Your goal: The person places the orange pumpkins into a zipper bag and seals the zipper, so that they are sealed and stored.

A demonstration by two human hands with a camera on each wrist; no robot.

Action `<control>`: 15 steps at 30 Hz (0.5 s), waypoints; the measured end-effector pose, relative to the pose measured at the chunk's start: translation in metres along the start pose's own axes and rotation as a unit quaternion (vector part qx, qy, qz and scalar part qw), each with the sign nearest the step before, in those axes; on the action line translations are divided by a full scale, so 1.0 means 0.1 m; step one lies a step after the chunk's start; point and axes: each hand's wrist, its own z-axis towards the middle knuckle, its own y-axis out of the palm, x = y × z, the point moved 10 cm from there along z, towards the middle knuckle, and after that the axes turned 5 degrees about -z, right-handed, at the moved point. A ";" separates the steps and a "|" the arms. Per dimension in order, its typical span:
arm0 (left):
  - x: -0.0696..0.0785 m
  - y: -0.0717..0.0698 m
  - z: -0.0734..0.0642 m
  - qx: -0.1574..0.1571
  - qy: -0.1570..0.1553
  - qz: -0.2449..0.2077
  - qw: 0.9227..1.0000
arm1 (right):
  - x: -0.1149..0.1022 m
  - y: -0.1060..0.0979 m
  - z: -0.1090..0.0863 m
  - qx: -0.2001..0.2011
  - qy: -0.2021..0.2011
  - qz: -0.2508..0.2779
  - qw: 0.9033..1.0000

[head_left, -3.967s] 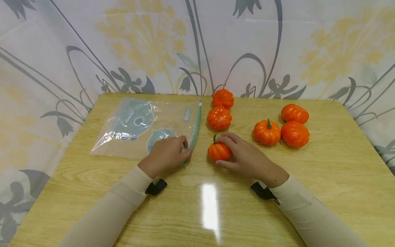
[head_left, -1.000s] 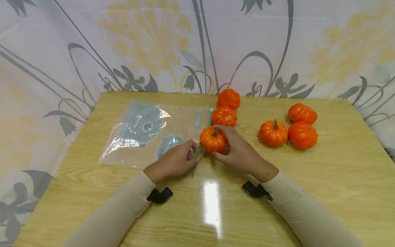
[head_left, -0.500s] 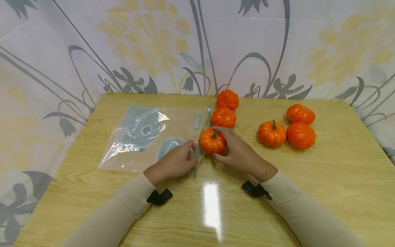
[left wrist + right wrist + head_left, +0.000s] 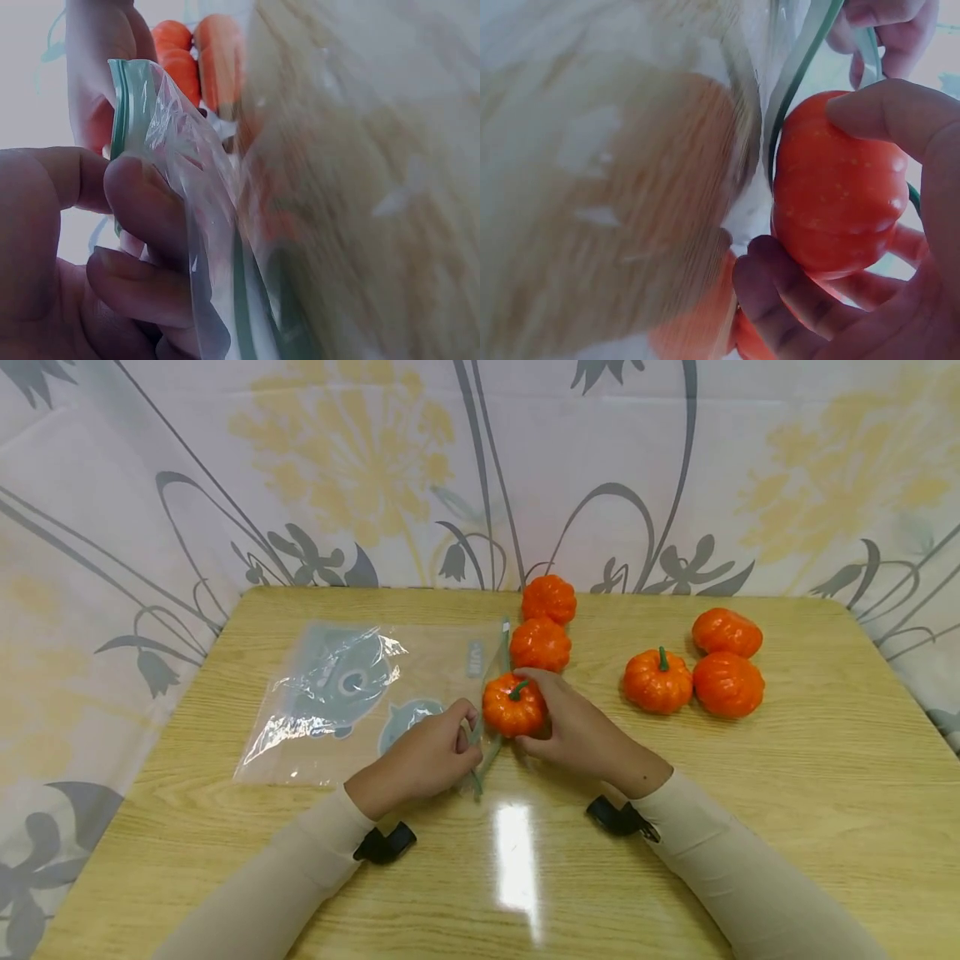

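Observation:
A clear zip bag [image 4: 337, 685] with blue cartoon prints lies flat on the table, its green zip edge on the right. My left hand [image 4: 427, 752] pinches one lip of the bag's mouth near the front corner; the left wrist view shows the green strip [image 4: 135, 97] between thumb and fingers, with the lips parted. In my right hand [image 4: 577, 731] is a small orange toy pumpkin [image 4: 514, 706] with a green stem, gripped from the right side. It sits right at the bag's mouth. The right wrist view has the pumpkin [image 4: 840, 187] against the green-edged lip.
Behind the held pumpkin, two more orange pumpkins [image 4: 540, 644] stand one behind the other, close to the bag's far corner. A cluster of three pumpkins [image 4: 657, 681] stands to the right. A flower-patterned curtain [image 4: 420, 468] borders the table's [image 4: 600, 877] back edge.
Since the earliest frame, my right hand has brought the pumpkin left to the bag's mouth, and my left hand has drawn the lips apart. Over the last second, both hands have barely moved.

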 end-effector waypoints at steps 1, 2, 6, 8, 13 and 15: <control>0.02 0.00 -0.01 0.000 0.002 0.002 1.000 | 0.00 0.01 0.00 -0.001 0.001 0.002 1.000; 0.03 0.00 -0.02 0.000 0.004 0.004 1.000 | 0.00 0.01 -0.01 -0.003 0.002 0.005 1.000; 0.09 0.02 -0.05 -0.001 0.017 0.012 1.000 | 0.02 0.03 -0.03 -0.008 0.012 0.013 1.000; 0.10 0.01 -0.05 0.003 0.022 0.016 1.000 | 0.02 0.03 -0.03 -0.008 0.014 0.015 1.000; 0.12 0.01 -0.07 0.007 0.025 0.013 1.000 | -0.01 0.02 -0.01 -0.011 0.004 0.020 1.000; 0.13 0.02 -0.08 0.004 0.027 0.009 1.000 | -0.02 0.03 0.00 -0.014 -0.001 0.022 1.000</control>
